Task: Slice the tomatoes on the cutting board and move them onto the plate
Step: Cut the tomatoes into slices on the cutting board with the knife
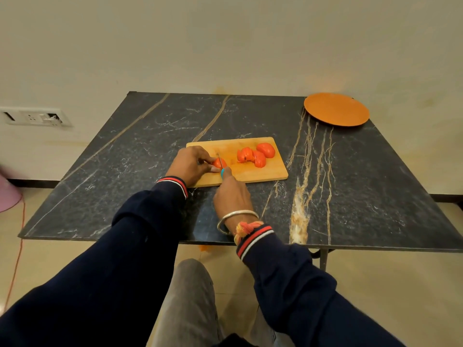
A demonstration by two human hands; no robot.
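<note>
Tomato pieces (253, 156) on wooden cutting board (250, 175), one tomato (221, 163) left end; orange plate (336, 109) far right

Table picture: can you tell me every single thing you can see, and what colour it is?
table: one, black marbled, middle
board: one, tan wood, on the table
slices: several, red, right part of board
tomato: one, red, left part of board
knife: one, teal handle, blade on the tomato
plate: one, orange, far right table corner
socket panel: one, white, left wall
cable: one, orange, floor at left
bangle: one, silver, right wrist
left hand: holds the tomato
right hand: grips the knife
</note>
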